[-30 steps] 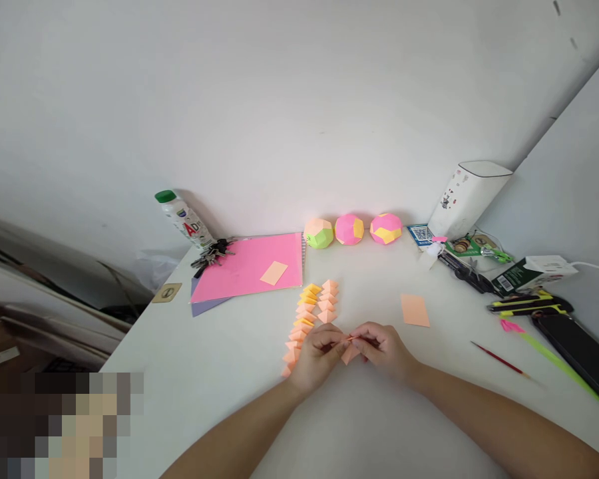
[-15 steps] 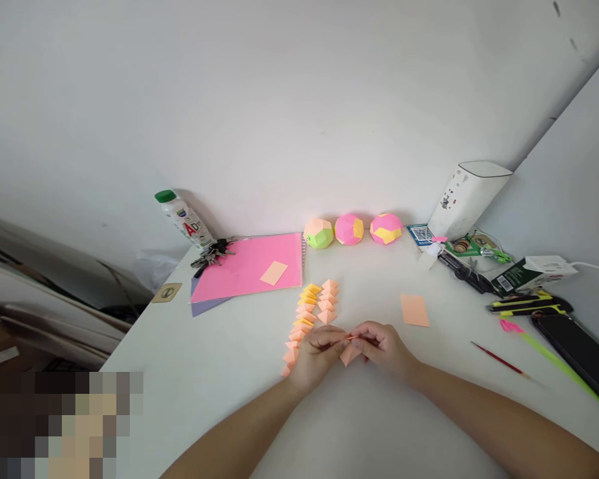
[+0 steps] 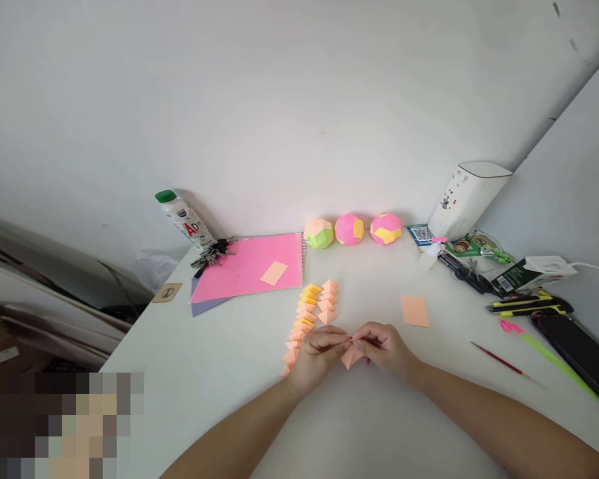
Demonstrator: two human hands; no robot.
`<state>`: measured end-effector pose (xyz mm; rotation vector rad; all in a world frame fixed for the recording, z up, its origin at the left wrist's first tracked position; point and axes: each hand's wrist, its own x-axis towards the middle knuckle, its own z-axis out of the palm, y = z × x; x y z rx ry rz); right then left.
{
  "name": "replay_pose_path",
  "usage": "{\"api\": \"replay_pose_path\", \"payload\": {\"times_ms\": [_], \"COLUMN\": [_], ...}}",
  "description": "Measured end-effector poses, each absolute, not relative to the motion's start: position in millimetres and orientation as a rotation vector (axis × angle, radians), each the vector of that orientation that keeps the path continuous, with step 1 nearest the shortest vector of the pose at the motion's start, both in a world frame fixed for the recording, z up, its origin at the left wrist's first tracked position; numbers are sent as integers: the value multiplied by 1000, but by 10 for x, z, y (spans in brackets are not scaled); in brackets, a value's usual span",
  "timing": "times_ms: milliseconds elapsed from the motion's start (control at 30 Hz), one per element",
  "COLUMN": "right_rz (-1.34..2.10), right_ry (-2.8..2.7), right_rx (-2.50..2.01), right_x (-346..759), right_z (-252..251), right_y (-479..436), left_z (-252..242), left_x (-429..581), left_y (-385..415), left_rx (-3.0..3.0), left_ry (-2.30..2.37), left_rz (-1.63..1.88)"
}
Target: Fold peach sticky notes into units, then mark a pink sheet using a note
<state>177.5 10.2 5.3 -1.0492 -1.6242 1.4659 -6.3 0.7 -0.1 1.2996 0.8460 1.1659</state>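
Note:
Between my two hands is a folded piece of peach paper (image 3: 350,357), its pointed end hanging down toward me. My left hand (image 3: 320,356) pinches its upper left edge, and my right hand (image 3: 385,349) pinches the upper right; the fingertips nearly meet and hide its top. Just beyond my left hand run two rows of folded paper pieces, a longer one of peach and yellow pieces (image 3: 302,326) and a shorter all-peach row (image 3: 328,303). A flat peach sheet (image 3: 414,311) lies beyond my right hand.
Three paper balls (image 3: 349,229) stand against the wall. At left are a pink folder (image 3: 249,266) with a small peach sheet (image 3: 274,273), keys (image 3: 214,254) and a bottle (image 3: 184,219). To the right lie a thin brush (image 3: 499,359), a cutter (image 3: 524,304), a black phone-like object (image 3: 579,356) and a white router-like box (image 3: 466,199).
The folded paper and the fingertips have shifted very slightly down and right. Both hands keep their pinch, and everything else on the table stays in place.

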Motion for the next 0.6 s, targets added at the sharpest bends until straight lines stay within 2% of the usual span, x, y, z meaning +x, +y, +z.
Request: {"api": "replay_pose_path", "payload": {"times_ms": [600], "right_rz": [1401], "right_ry": [-1746], "right_rx": [-1062], "right_x": [1748], "right_z": [64], "right_y": [63], "left_z": [24], "left_x": [-37], "left_y": [-36], "left_rx": [1368], "left_ry": [1079], "left_rz": [988]}}
